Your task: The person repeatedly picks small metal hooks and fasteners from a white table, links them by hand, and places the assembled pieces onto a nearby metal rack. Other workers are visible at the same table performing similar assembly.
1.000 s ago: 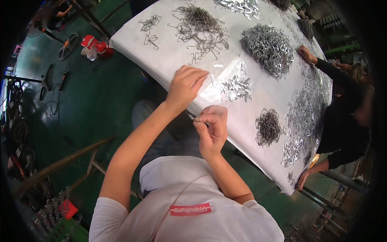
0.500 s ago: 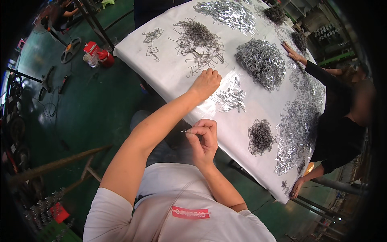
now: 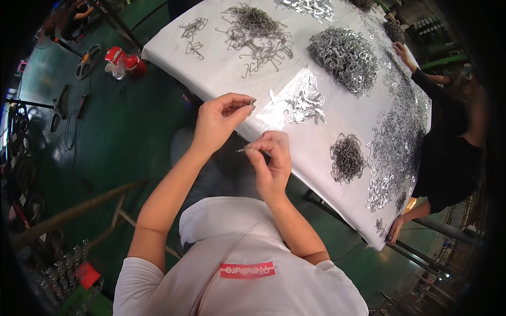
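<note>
My right hand pinches a small metal clip between thumb and fingers, just off the near edge of the white-covered table. My left hand hovers beside it with fingertips curled together near the table edge; whether it holds a small piece I cannot tell. A clear plastic bag of shiny metal clips lies on the table just beyond both hands.
Piles of wire clips cover the table: a loose dark pile, a dense silver heap, a small tangle. A person in black works at the right edge. Red objects lie on the green floor.
My left hand has drawn back from the bag of clips to the table's near edge, close to my right hand. The right hand stayed pinching the clip.
</note>
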Demonstrator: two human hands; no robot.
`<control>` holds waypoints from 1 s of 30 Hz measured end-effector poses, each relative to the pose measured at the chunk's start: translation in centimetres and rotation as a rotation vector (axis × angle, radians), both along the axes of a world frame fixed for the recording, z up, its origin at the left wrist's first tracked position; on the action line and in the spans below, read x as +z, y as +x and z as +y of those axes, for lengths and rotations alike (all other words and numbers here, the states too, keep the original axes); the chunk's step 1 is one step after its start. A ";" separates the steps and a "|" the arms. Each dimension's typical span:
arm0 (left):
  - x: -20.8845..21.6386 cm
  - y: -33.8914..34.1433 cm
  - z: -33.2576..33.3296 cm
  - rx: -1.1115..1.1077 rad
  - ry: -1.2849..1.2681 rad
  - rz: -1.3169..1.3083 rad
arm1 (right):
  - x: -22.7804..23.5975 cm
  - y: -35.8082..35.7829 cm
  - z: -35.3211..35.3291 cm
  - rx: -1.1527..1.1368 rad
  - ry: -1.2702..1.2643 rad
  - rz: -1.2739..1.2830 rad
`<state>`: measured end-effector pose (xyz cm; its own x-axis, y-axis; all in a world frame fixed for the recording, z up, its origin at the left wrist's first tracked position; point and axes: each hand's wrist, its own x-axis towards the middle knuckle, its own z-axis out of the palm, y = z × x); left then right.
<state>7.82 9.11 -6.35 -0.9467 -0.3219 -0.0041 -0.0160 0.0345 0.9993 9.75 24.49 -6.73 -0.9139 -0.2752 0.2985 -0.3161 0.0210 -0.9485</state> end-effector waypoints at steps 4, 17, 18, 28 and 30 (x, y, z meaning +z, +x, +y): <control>2.2 3.6 0.2 0.024 0.213 0.020 | 0.0 -0.6 -0.6 0.013 0.030 0.067; 2.6 5.2 -0.3 0.056 -0.114 0.171 | -0.2 -2.3 -0.9 0.170 0.070 -0.056; 2.5 5.2 -0.5 0.049 -0.127 0.193 | -0.1 -3.1 -0.5 0.234 0.062 -0.107; 2.5 6.0 -0.5 0.125 -0.170 0.159 | -3.2 -23.9 -5.3 0.321 0.933 0.408; 2.4 6.1 -0.5 0.119 -0.175 0.182 | -3.6 -25.3 -6.1 0.441 1.039 0.442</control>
<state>13.93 8.57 -3.96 -0.8824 -0.4114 0.2281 0.1490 0.2155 0.9651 -15.52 18.39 -10.36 -0.5563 -0.8309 0.0131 -0.7805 0.5170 -0.3515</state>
